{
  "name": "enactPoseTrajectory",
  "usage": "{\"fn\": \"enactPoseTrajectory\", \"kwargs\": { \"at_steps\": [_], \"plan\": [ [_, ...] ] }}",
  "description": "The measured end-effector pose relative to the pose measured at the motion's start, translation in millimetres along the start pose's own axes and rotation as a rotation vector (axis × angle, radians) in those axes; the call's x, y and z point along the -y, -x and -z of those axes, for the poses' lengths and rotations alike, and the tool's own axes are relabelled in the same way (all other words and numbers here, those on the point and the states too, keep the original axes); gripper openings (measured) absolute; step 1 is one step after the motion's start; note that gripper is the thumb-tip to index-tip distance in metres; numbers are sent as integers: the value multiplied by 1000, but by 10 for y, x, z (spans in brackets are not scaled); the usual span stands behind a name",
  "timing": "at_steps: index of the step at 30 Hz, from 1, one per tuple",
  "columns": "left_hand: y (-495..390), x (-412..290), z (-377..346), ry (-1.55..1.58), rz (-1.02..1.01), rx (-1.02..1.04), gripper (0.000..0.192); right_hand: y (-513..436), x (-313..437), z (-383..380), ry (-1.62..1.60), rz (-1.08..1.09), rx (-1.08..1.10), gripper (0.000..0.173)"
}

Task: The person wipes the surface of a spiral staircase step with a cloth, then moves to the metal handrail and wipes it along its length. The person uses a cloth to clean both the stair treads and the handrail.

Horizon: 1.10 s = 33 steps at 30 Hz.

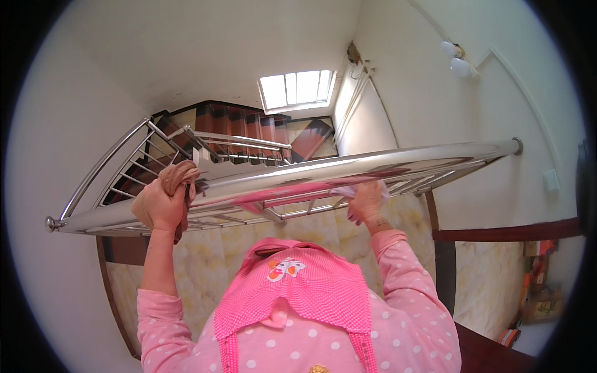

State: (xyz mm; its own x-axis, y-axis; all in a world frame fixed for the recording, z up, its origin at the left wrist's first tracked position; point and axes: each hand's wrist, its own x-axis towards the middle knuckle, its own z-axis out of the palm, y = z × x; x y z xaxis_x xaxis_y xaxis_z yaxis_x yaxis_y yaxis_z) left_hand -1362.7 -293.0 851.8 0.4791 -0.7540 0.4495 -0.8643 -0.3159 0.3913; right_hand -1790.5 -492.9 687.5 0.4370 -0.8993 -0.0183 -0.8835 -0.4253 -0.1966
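Note:
A shiny stainless steel handrail (326, 170) runs across the view in front of me. My left hand (163, 203) grips a bunched brown cloth (179, 173) on the rail's left part; some of the cloth hangs down below the hand. Below the handrail's right half, my right hand (368, 200) holds a pale purple cloth (345, 191) by the thinner bars of the railing. Both arms wear pink dotted sleeves, and a pink checked apron (298, 289) covers my chest.
Beyond the rail, a staircase (242, 126) with reddish-brown steps and its own metal railing (242, 140) goes down beside a bright window (296, 88). Light bulbs (459, 67) hang on the right wall. Marble-patterned floor tiles (308, 231) lie beneath. Several blurred items stand at the far right.

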Motion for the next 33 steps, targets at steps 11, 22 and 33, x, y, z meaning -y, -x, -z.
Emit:
{"fn": "enactPoseTrajectory", "kwargs": {
  "at_steps": [11,22,33],
  "plan": [
    [13,51,-45,-31,4,-20,30,-266,-362,-164,-114,-158,10,52],
    [16,30,-1,-50,6,1,31,83,1701,-451,-162,623,-187,54],
    [56,119,-33,-32,17,-32,29,-86,-638,-188,-232,-43,-218,24]
  ]
}}
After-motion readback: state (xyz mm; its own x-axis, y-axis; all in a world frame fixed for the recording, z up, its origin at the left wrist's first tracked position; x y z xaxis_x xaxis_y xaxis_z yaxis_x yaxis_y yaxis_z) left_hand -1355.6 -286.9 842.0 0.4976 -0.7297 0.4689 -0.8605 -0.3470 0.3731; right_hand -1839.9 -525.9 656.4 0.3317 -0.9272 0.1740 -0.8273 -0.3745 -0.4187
